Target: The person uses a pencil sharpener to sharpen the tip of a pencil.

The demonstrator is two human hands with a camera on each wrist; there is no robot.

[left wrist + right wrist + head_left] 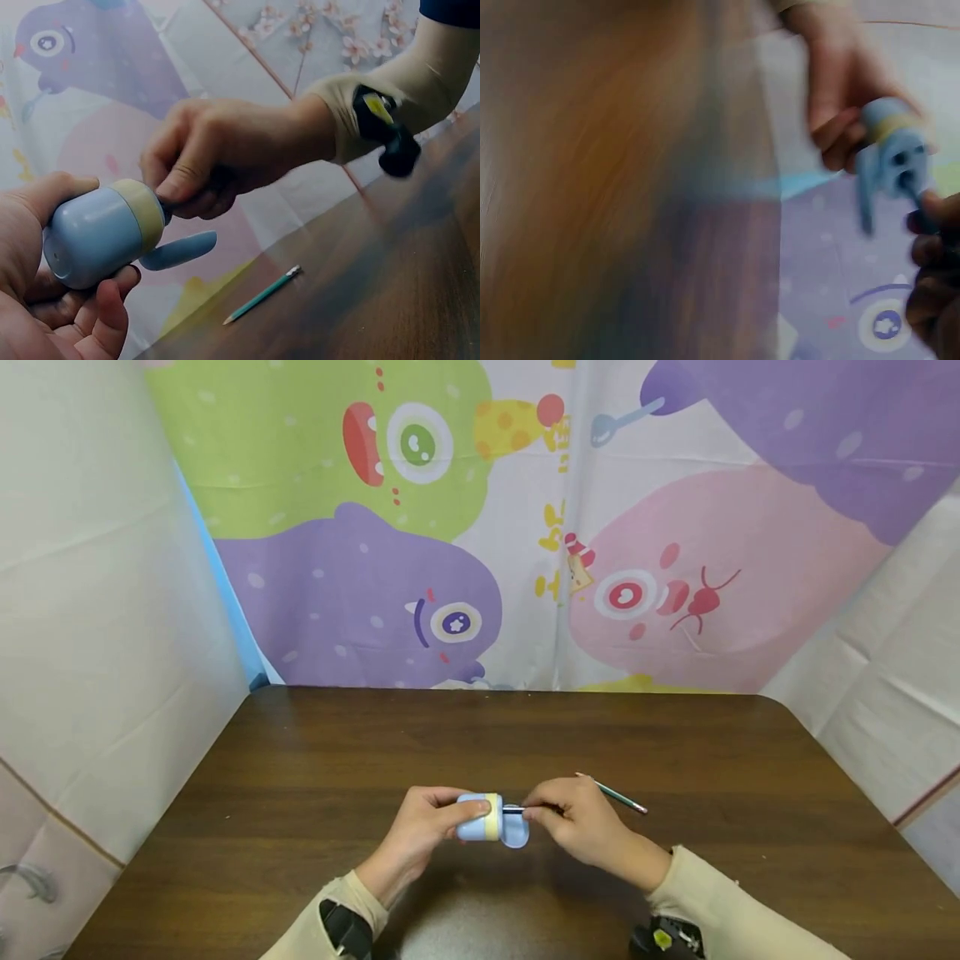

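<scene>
My left hand grips a light blue pencil sharpener with a yellow band, held sideways above the table. Its flip lid hangs open, and the right wrist view shows holes in the uncovered end. Fingertips of my right hand pinch a thin dark pencil whose end sits in one of those holes; most of the pencil is hidden by the hand. Beyond the right hand, a green pencil lies on the table.
The dark brown wooden table spans the view below the hands. A cartoon-printed curtain hangs behind its far edge, with pale cloth on the left side.
</scene>
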